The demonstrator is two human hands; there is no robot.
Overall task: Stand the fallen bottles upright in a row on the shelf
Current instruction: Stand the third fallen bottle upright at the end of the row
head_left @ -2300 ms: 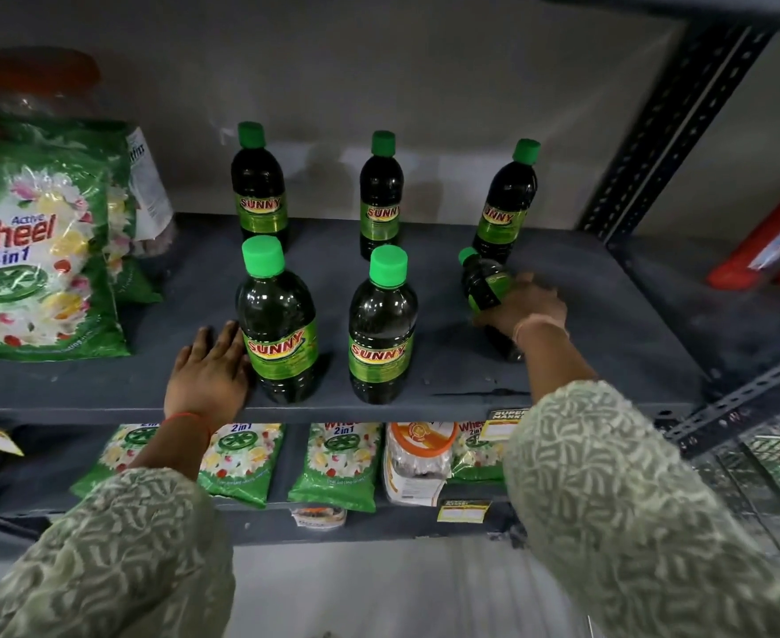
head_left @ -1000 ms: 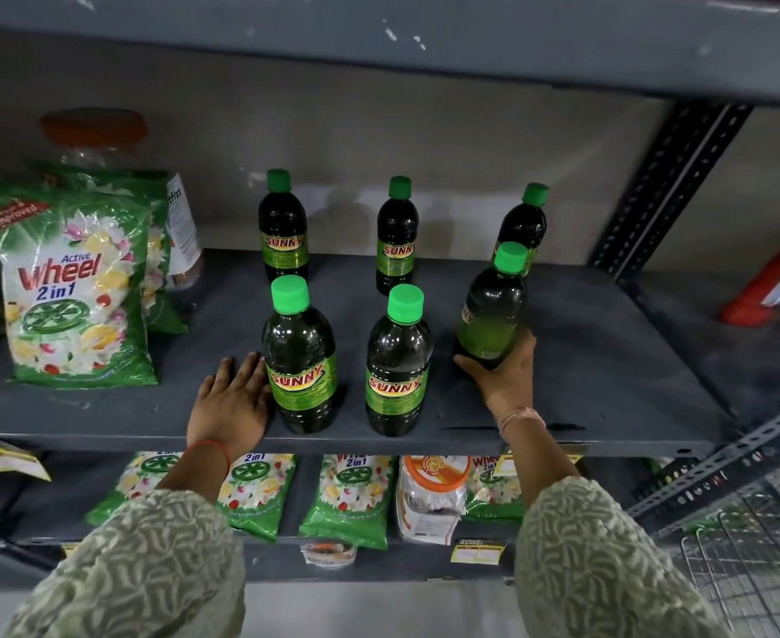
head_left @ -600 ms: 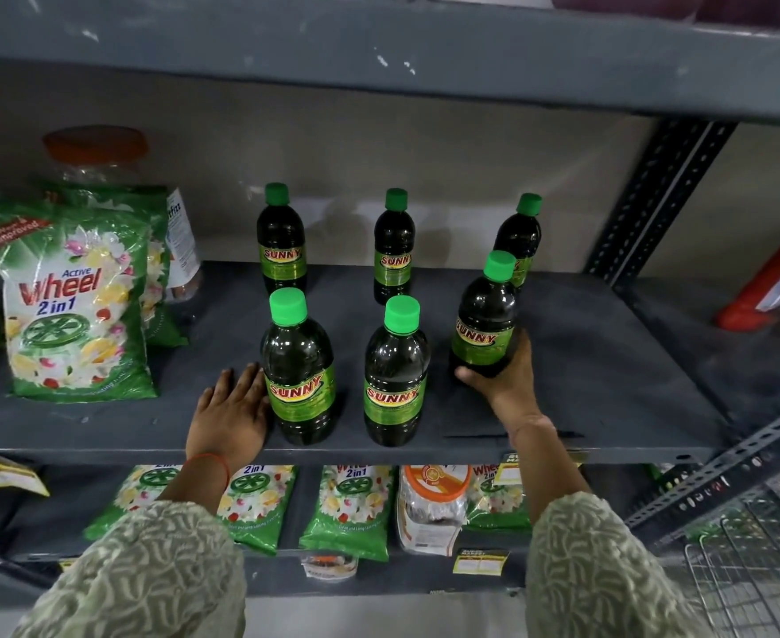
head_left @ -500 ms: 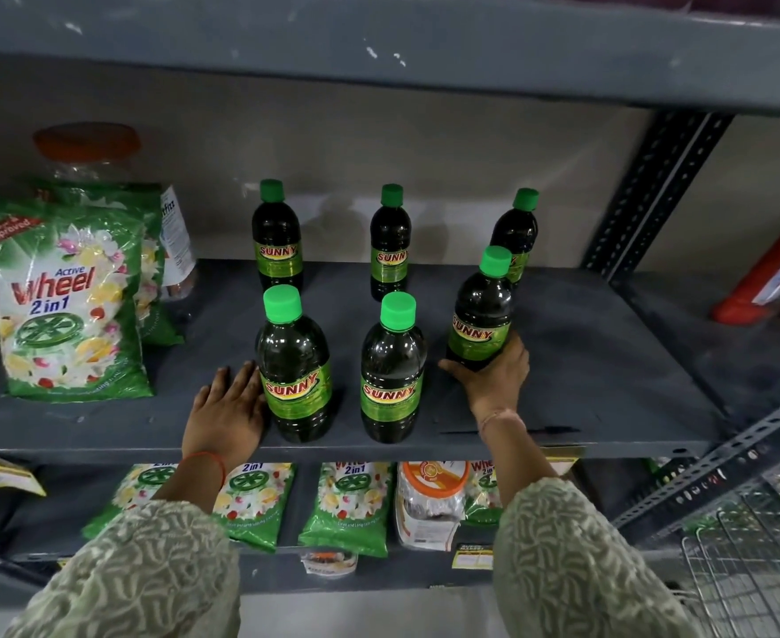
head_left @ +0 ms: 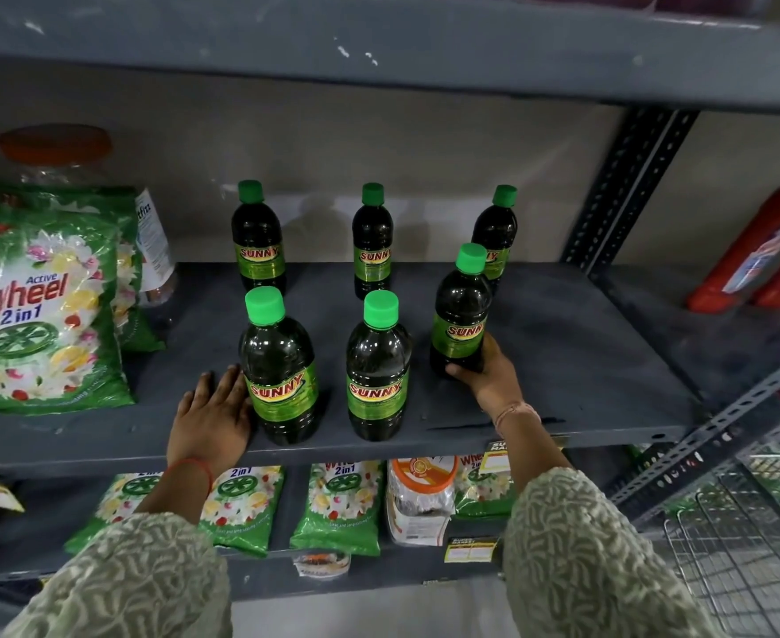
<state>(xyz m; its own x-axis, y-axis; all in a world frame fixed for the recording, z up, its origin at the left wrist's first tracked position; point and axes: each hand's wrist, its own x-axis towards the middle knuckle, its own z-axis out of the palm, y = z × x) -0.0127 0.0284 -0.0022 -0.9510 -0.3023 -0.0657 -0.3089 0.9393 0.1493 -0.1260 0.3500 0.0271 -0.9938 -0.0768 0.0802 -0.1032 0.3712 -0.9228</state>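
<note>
Several dark Sunny bottles with green caps stand upright on the grey shelf (head_left: 586, 370). Three form a back row: left (head_left: 257, 239), middle (head_left: 372, 244), right (head_left: 498, 232). In front stand a left bottle (head_left: 279, 375) and a middle bottle (head_left: 378, 370). A third front bottle (head_left: 461, 315) is upright, set a little farther back, and my right hand (head_left: 489, 375) grips its base. My left hand (head_left: 210, 419) lies flat on the shelf, fingers apart, touching the front left bottle.
Green Wheel detergent packs (head_left: 40, 310) and a clear jar with an orange lid (head_left: 54, 151) fill the shelf's left end. Red packages (head_left: 756, 255) lie on the neighbouring shelf to the right. More packs (head_left: 337, 504) sit on the shelf below. A wire basket (head_left: 747, 536) is at the lower right.
My right hand raised the fallen right bottle from lying on the shelf to upright and keeps hold of its base. My left hand stayed flat beside the front left bottle.
</note>
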